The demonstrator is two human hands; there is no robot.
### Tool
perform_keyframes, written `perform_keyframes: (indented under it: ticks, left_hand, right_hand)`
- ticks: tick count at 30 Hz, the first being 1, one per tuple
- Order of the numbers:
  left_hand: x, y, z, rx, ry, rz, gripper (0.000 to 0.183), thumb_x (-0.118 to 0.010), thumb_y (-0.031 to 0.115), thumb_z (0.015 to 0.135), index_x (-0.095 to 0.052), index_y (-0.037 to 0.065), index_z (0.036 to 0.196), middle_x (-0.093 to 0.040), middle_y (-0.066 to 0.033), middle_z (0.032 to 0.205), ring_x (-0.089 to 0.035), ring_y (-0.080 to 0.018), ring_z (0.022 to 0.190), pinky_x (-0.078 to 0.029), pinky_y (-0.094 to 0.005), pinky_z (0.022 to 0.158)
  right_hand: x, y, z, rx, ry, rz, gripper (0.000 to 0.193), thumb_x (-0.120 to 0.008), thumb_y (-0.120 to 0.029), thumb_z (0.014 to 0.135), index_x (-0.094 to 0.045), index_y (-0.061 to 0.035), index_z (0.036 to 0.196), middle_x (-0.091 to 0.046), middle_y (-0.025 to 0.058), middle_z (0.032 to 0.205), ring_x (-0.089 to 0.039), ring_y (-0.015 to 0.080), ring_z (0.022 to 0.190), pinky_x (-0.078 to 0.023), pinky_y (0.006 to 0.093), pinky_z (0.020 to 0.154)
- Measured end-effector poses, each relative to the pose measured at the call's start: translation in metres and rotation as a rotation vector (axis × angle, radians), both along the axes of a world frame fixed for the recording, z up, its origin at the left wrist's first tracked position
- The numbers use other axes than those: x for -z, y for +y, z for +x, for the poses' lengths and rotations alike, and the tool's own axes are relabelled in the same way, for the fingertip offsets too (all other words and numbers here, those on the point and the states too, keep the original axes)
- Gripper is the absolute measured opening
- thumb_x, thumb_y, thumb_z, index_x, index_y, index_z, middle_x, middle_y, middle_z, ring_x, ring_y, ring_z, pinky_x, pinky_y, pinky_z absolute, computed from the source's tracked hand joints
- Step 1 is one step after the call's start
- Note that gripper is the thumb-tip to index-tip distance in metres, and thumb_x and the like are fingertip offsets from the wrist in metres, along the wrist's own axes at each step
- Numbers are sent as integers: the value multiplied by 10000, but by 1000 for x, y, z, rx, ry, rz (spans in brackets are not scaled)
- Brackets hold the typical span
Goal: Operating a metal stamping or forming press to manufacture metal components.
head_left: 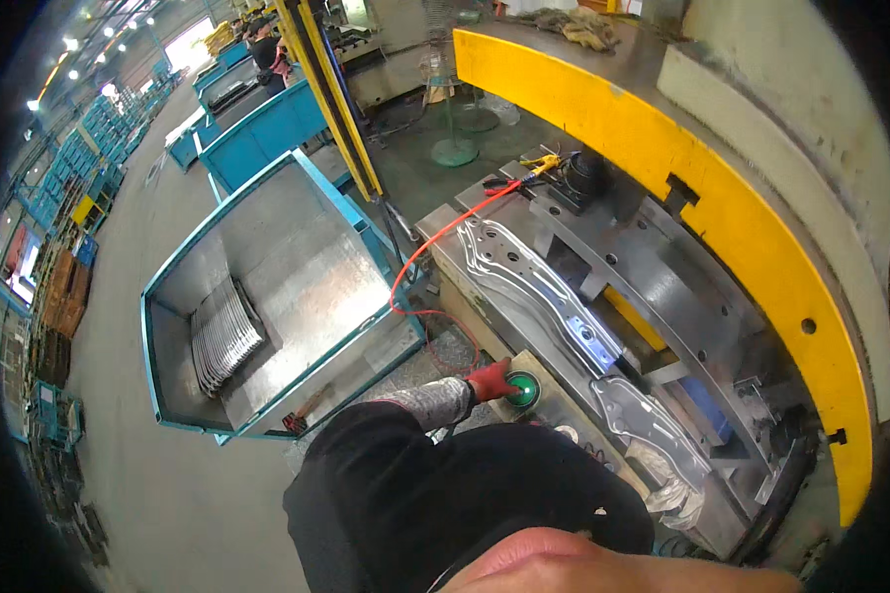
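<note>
My left hand, in a red glove and a grey patterned sleeve, reaches to a round green push button in a dark ring. Its fingers are stretched out at the button's near side and grip nothing. The button sits on a pale narrow box along the press's front edge. Beyond it, a long stamped metal panel lies on the die, with a second shaped metal piece at its right end. My right hand is out of view.
A blue-framed metal bin at left holds a row of curved metal parts. A thick yellow press edge arches over the die. A red air hose loops between bin and die. A yellow-black post stands behind; another person is far off.
</note>
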State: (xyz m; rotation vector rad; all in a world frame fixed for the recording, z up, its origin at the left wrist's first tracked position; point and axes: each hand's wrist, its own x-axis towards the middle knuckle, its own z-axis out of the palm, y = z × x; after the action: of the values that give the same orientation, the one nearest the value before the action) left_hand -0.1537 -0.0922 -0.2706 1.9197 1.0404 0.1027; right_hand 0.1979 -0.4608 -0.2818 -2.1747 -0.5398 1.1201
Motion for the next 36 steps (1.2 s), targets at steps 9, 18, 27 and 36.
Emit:
perform_keyframes:
  ticks: [9, 18, 27, 36]
  left_hand:
    - [37, 6, 7, 73, -180, 62, 803, -697, 443, 630, -396, -38, 1198, -479, -258, 1168, -489, -344, 1076, -394, -383, 892]
    - [-119, -29, 58, 512, -404, 252, 649, -625, 183, 715, -357, 42, 1289, -483, -180, 1184, -481, -337, 1054, -399, -392, 875]
    - [-98, -69, 194, 580, -317, 555, 671, -594, 359, 750, -348, 33, 1283, -406, -283, 1216, -435, -411, 1090, -362, -429, 920]
    - [-85, -57, 223, 450, -86, 394, 719, -599, 469, 704, -399, -2, 1209, -505, -264, 1061, -493, -411, 992, -402, -437, 859]
  right_hand:
    - [10, -91, -6, 72, -89, -9, 328, -522, -176, 831, -505, -47, 1132, -580, 172, 955, -564, 277, 872, -458, 356, 712]
    - [-110, -45, -14, 459, -108, 407, 299, -520, -150, 858, -536, -5, 1120, -607, 77, 1012, -548, 134, 918, -428, 255, 804]
    - [-31, 84, -60, -120, 12, 610, 467, -538, -65, 786, -413, -64, 1236, -563, 156, 1066, -578, 282, 925, -470, 350, 802]
    - [-27, 119, -95, 532, 706, 1018, 328, -448, -90, 872, -455, -54, 1198, -591, 93, 937, -603, 168, 816, -514, 289, 673]
